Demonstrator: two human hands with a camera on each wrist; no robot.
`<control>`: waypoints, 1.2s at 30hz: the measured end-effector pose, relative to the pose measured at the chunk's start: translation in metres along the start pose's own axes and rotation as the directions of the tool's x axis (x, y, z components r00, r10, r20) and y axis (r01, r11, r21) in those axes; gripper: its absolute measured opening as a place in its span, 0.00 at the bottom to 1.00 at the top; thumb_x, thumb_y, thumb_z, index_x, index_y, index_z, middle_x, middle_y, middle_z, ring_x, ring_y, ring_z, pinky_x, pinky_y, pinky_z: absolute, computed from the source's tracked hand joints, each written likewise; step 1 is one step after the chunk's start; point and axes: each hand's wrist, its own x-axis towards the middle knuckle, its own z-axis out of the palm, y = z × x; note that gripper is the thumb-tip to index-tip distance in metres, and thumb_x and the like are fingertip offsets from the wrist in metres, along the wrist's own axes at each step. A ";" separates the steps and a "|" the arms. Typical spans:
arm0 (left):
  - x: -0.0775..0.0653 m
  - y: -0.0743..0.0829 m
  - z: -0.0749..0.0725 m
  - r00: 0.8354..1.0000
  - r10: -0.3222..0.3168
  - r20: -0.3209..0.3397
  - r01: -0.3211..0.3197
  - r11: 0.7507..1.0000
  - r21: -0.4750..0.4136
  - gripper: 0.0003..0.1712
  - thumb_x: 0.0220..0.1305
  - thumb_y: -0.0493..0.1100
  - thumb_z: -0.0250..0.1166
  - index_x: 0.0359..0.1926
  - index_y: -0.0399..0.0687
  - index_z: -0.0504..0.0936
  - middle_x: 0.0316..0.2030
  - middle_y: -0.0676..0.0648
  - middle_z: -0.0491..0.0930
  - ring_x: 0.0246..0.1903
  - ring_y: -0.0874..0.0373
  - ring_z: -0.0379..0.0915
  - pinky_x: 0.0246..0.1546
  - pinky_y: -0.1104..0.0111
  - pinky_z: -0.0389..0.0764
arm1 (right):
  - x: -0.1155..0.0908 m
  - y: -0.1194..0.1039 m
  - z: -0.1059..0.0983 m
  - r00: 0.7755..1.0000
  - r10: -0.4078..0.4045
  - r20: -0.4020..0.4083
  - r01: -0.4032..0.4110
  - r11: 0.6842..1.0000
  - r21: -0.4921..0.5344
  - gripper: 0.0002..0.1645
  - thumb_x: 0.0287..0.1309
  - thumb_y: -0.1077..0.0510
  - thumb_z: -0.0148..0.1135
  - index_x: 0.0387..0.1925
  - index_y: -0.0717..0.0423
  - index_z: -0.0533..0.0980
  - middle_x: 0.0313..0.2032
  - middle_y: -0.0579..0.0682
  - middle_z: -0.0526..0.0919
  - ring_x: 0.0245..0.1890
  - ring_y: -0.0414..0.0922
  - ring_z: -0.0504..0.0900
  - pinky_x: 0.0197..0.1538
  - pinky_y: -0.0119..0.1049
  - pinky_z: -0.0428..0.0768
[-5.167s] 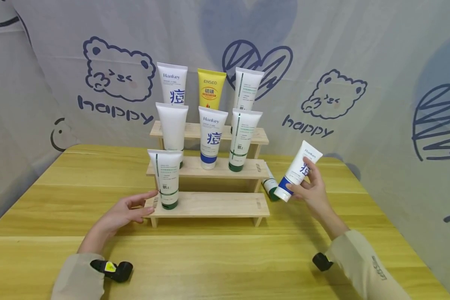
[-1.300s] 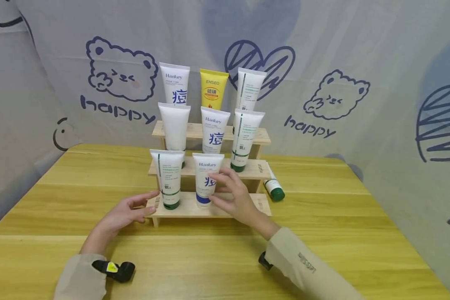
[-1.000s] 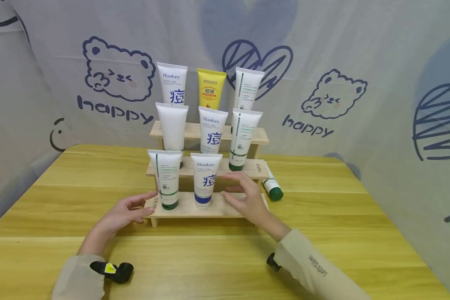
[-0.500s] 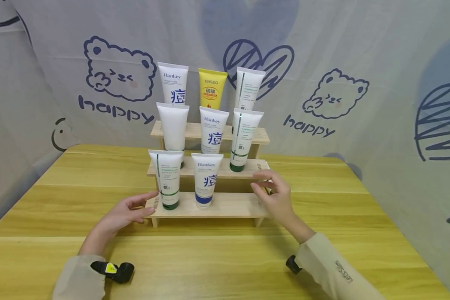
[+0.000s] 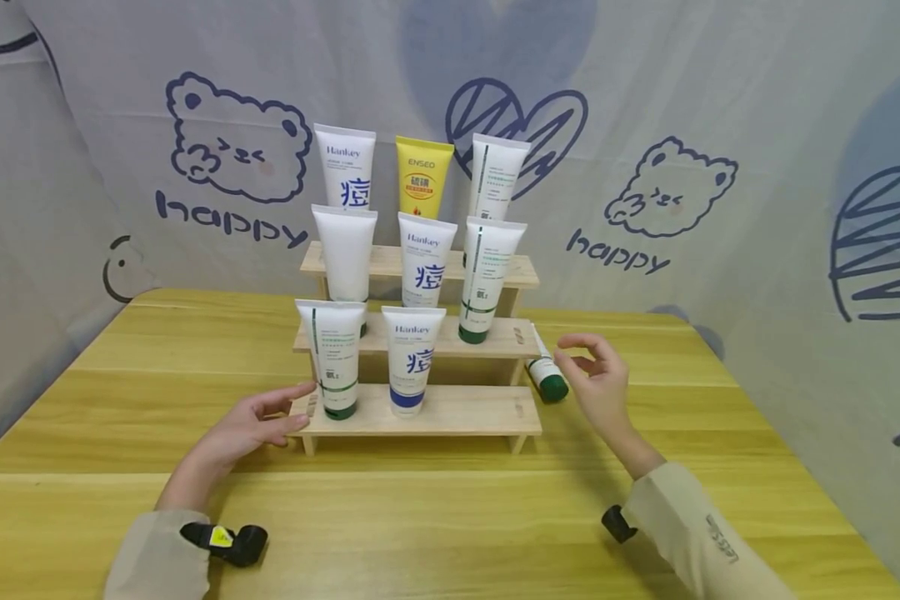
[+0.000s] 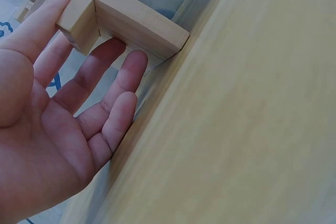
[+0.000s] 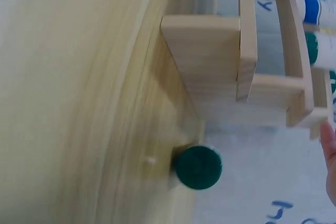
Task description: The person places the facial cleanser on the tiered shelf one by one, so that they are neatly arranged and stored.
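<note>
A three-step wooden display stand (image 5: 468,408) bears upright squeeze tubes. My left hand (image 5: 243,429) holds the left end of its lowest step, thumb at the front corner. In the left wrist view that hand's other fingers curl near the stand's leg (image 6: 142,22). On the lowest step stand a green-capped white tube (image 5: 337,358) and a blue-banded white tube (image 5: 412,358). Right of the stand, another green-capped tube (image 5: 549,379) lies on the table; the right wrist view shows its cap (image 7: 198,167) end-on. My right hand (image 5: 600,387) is beside it, fingers loosely bent, holding nothing.
The middle step carries a plain white tube (image 5: 345,254), a blue-lettered tube (image 5: 425,258) and a green-striped tube (image 5: 490,275). Behind them on the top step are white tubes and a yellow tube (image 5: 422,175). A printed cloth (image 5: 645,75) hangs behind the wooden table (image 5: 390,517).
My right hand brought the blue-banded tube from the right to the lowest step, let it go, and moved back right to the lying tube. My left hand stayed put.
</note>
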 end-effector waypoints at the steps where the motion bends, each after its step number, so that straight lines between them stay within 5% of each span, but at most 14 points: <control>1: 0.000 0.000 0.000 1.000 -0.002 0.000 0.002 1.000 -0.001 0.35 0.59 0.46 0.61 0.64 0.40 0.60 0.61 0.33 0.56 0.46 0.47 0.62 0.37 0.62 0.73 | -0.002 0.012 -0.007 1.000 0.004 0.002 -0.004 1.000 -0.001 0.09 0.49 0.73 0.58 0.35 0.74 0.73 0.34 0.59 0.77 0.36 0.46 0.76 0.34 0.30 0.77; 5: 0.000 -0.001 0.000 1.000 -0.007 -0.003 0.007 1.000 -0.002 0.35 0.58 0.47 0.61 0.64 0.41 0.60 0.61 0.34 0.56 0.46 0.47 0.62 0.37 0.62 0.73 | -0.010 0.068 -0.035 0.998 0.061 0.018 -0.061 0.998 0.031 0.11 0.50 0.72 0.60 0.39 0.68 0.74 0.35 0.62 0.77 0.35 0.47 0.77 0.32 0.35 0.79; 11: 0.000 -0.001 0.000 1.000 -0.003 -0.002 0.003 1.000 0.000 0.35 0.58 0.46 0.62 0.64 0.41 0.61 0.62 0.34 0.55 0.47 0.46 0.62 0.37 0.62 0.73 | -0.012 0.086 -0.047 0.980 0.198 0.002 -0.198 0.980 -0.005 0.12 0.49 0.72 0.60 0.39 0.68 0.74 0.35 0.63 0.76 0.35 0.48 0.77 0.33 0.35 0.79; 14: 0.000 -0.001 0.000 1.000 -0.003 -0.005 0.003 1.000 -0.001 0.35 0.58 0.47 0.62 0.64 0.41 0.61 0.62 0.34 0.55 0.47 0.46 0.62 0.37 0.62 0.74 | -0.017 0.114 -0.057 0.970 0.241 -0.022 -0.242 0.961 -0.135 0.14 0.49 0.66 0.63 0.40 0.63 0.75 0.37 0.65 0.75 0.36 0.47 0.77 0.33 0.33 0.78; 19: 0.000 -0.001 0.000 1.000 -0.007 -0.008 0.007 1.000 -0.002 0.35 0.58 0.47 0.62 0.64 0.41 0.61 0.61 0.33 0.55 0.46 0.46 0.62 0.37 0.62 0.74 | -0.014 0.118 -0.059 0.954 0.297 -0.031 -0.295 0.925 -0.240 0.13 0.49 0.58 0.66 0.39 0.53 0.76 0.38 0.60 0.77 0.38 0.44 0.76 0.36 0.29 0.76; 22: 0.001 -0.001 0.000 1.000 -0.007 -0.007 0.007 1.000 0.000 0.35 0.58 0.47 0.62 0.63 0.41 0.61 0.61 0.33 0.56 0.44 0.48 0.64 0.36 0.63 0.74 | -0.002 0.076 -0.041 0.925 0.380 -0.023 -0.368 0.879 -0.302 0.14 0.51 0.62 0.63 0.41 0.62 0.75 0.38 0.59 0.77 0.38 0.43 0.76 0.36 0.25 0.75; 26: 0.001 -0.002 0.000 1.000 0.000 -0.008 0.000 1.000 0.002 0.35 0.58 0.47 0.61 0.63 0.40 0.61 0.60 0.32 0.56 0.42 0.50 0.65 0.35 0.64 0.74 | 0.003 0.062 -0.038 0.859 0.511 0.021 -0.475 0.813 -0.337 0.19 0.52 0.62 0.62 0.45 0.69 0.73 0.39 0.62 0.76 0.37 0.42 0.74 0.33 0.26 0.74; 29: 0.001 -0.002 0.000 1.000 0.005 -0.009 -0.005 1.000 0.004 0.34 0.58 0.47 0.61 0.63 0.39 0.62 0.61 0.32 0.56 0.41 0.51 0.66 0.35 0.64 0.74 | -0.005 0.094 -0.054 0.813 0.578 0.068 -0.528 0.781 -0.335 0.28 0.50 0.52 0.65 0.50 0.63 0.72 0.43 0.64 0.74 0.38 0.42 0.74 0.32 0.28 0.76; 36: 0.001 -0.002 0.000 1.000 0.013 -0.011 -0.013 1.000 0.006 0.34 0.58 0.46 0.61 0.63 0.39 0.62 0.61 0.32 0.56 0.42 0.51 0.66 0.35 0.63 0.75 | 0.005 0.056 -0.039 0.613 0.774 0.161 -0.673 0.618 -0.406 0.38 0.53 0.49 0.61 0.62 0.60 0.60 0.55 0.74 0.58 0.53 0.62 0.63 0.45 0.47 0.74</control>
